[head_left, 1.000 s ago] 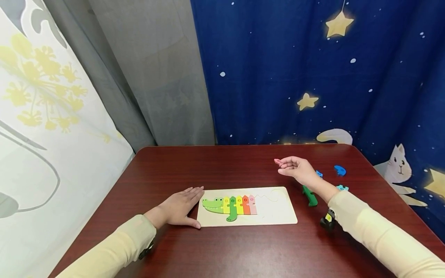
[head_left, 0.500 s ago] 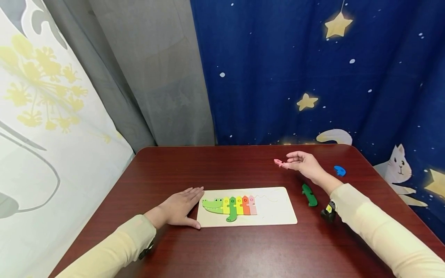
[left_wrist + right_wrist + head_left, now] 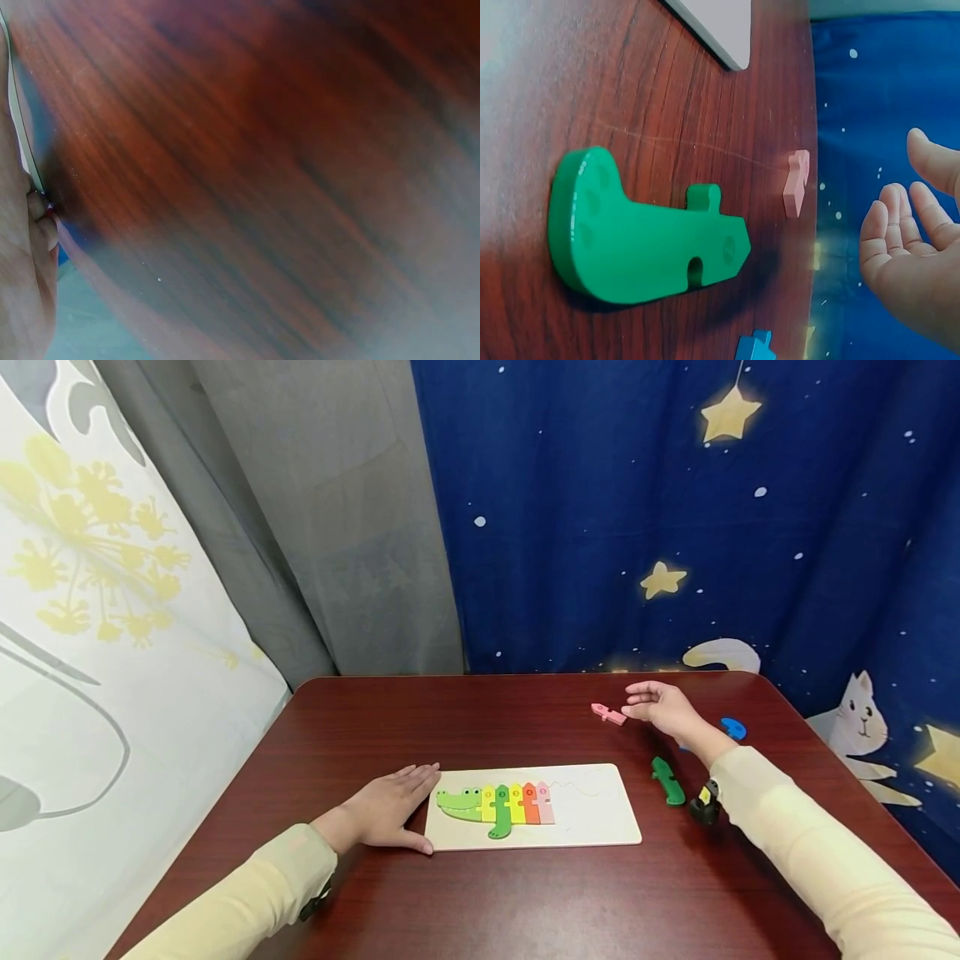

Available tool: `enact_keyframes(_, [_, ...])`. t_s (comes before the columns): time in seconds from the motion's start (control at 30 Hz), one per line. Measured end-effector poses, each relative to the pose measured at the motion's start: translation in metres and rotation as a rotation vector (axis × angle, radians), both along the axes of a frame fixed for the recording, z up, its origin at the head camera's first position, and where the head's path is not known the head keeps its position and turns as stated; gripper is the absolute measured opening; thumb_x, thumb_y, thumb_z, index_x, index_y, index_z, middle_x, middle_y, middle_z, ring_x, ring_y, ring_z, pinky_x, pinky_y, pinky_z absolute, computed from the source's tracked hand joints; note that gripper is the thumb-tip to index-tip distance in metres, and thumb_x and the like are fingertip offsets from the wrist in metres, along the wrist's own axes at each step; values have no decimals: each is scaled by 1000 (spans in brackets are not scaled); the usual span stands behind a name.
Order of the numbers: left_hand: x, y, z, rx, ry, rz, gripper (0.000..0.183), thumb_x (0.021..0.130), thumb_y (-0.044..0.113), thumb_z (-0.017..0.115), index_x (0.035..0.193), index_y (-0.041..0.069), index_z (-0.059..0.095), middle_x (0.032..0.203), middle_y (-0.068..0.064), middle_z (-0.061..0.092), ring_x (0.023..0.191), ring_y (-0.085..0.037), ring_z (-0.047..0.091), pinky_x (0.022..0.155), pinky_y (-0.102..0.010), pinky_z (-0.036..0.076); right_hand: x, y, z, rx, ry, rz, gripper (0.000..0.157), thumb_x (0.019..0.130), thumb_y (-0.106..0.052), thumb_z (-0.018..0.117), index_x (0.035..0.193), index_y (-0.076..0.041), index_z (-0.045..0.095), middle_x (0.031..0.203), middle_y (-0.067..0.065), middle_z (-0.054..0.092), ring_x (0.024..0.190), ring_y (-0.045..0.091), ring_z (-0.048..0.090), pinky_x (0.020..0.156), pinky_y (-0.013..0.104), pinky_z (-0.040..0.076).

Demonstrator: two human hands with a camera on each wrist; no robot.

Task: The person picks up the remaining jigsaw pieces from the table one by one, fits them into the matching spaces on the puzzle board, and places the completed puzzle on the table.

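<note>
In the head view a wooden puzzle board [image 3: 592, 818] lies on the table, its left part filled with a light green crocodile head [image 3: 459, 802] and several coloured segments. My left hand [image 3: 390, 806] rests with straight fingers along the board's left edge. My right hand [image 3: 667, 710] is raised over the far right of the table, fingers relaxed and spread from the thumb, holding nothing. Just left of its fingertips lies a pink puzzle piece [image 3: 608, 714]. Below that hand is a green leg-shaped puzzle piece [image 3: 667, 781], shown large in the right wrist view with its foot [image 3: 585, 217] toward the camera.
A curved blue puzzle piece [image 3: 733, 728] lies right of my right wrist. Another blue piece [image 3: 755, 348] shows at the bottom of the right wrist view, mostly hidden by my arm in the head view. A dark blue curtain [image 3: 585, 527] hangs behind the table [image 3: 375, 718].
My right hand has let go of the pink puzzle piece and drawn back to the right. The piece now lies on the table. My left hand and the board have stayed put.
</note>
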State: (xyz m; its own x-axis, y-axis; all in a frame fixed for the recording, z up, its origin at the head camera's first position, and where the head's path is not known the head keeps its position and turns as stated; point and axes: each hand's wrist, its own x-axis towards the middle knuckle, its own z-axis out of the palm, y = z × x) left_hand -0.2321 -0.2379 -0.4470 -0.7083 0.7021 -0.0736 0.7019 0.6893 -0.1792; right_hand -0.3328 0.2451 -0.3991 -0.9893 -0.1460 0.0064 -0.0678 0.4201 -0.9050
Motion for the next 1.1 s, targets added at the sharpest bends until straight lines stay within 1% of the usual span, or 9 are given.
enact_keyframes(0.17, [1,0,1,9,5,-9,116,78,88,32,152,-1,27,158,-14,24,143,-25,25,116,-37,21,-3,0,-1,-3,-16,0,52,93,-13,67,136,7,46,128,28,51,105,25,56,97,46,47])
enact_keyframes(0.27, [1,0,0,10,3,-7,116,78,88,31,152,-1,26,158,-14,23,144,-24,24,117,-36,19,-5,1,-2,5,-22,-4,52,93,-14,68,136,7,46,129,29,50,105,25,55,97,46,47])
enact_keyframes(0.37, [1,0,0,8,2,-6,116,78,88,31,153,-1,25,158,-14,22,144,-24,23,117,-36,18,-8,2,-4,14,-22,-8,54,92,-14,68,136,8,45,129,30,50,101,22,56,96,46,48])
enact_keyframes(0.53, [1,0,-1,16,21,-28,116,78,87,32,151,-3,28,157,-16,26,143,-26,27,116,-38,22,-14,4,-9,13,-14,3,54,91,-11,68,135,11,44,129,32,48,93,14,57,93,46,49])
enact_keyframes(0.67, [1,0,0,12,24,-30,116,78,88,32,151,-3,28,156,-16,26,142,-26,27,116,-38,22,-18,4,-12,37,-11,17,53,91,-8,67,135,12,45,128,33,49,92,14,56,91,46,49])
enact_keyframes(0.8, [2,0,1,10,14,-22,116,78,88,31,151,-3,28,157,-16,26,143,-26,26,116,-38,20,-22,3,-15,79,-16,31,53,89,-6,68,134,13,45,125,32,51,89,17,54,83,39,51])
enact_keyframes(0.93, [2,1,1,8,6,-16,117,78,87,31,151,-3,27,157,-16,25,143,-26,25,117,-38,19,-25,3,-18,118,-19,34,52,87,-4,70,131,13,48,120,30,53,89,20,53,73,28,49])
enact_keyframes(1.03, [2,1,2,6,4,-16,116,78,87,31,151,-3,27,157,-16,25,143,-26,26,117,-38,20,-27,2,-20,146,-18,36,50,85,-1,70,129,13,50,117,30,55,93,24,53,71,23,48])
enact_keyframes(1.1, [2,1,2,6,3,-17,116,78,87,32,151,-3,27,157,-16,25,143,-26,26,116,-38,21,-28,2,-21,165,-21,40,50,84,0,70,128,14,50,116,30,55,96,27,53,70,22,47])
